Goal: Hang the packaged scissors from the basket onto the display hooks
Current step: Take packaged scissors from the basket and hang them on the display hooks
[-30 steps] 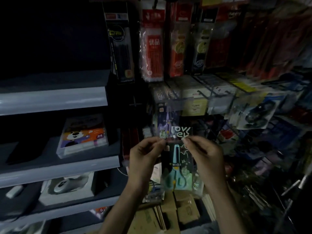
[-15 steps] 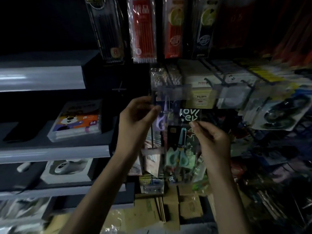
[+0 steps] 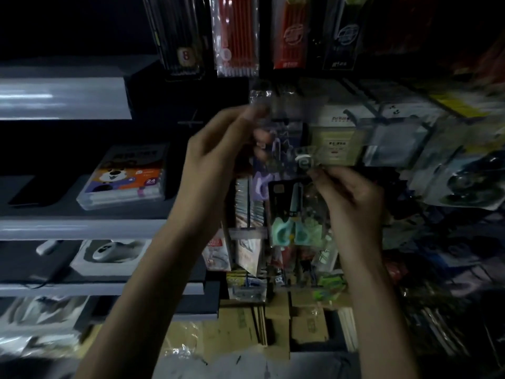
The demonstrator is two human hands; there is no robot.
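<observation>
Head view: scissors pack (image 3: pixel 296 214), top pinched by right hand (image 3: pixel 352 198), now raised just below display hook (image 3: pixel 281 119); left hand (image 3: pixel 218 160) shifted from pack to hook, grip blurred, cannot tell; threading likely next.

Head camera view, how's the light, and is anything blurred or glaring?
Head view: dim overall, top left corner nearly black; left hand smeared by motion blur, so its grip is unreadable; right hand pinching the clear pack of teal-handled scissors is sharper; white shelf edge shows glare; hanging packs at right edge streak.
</observation>
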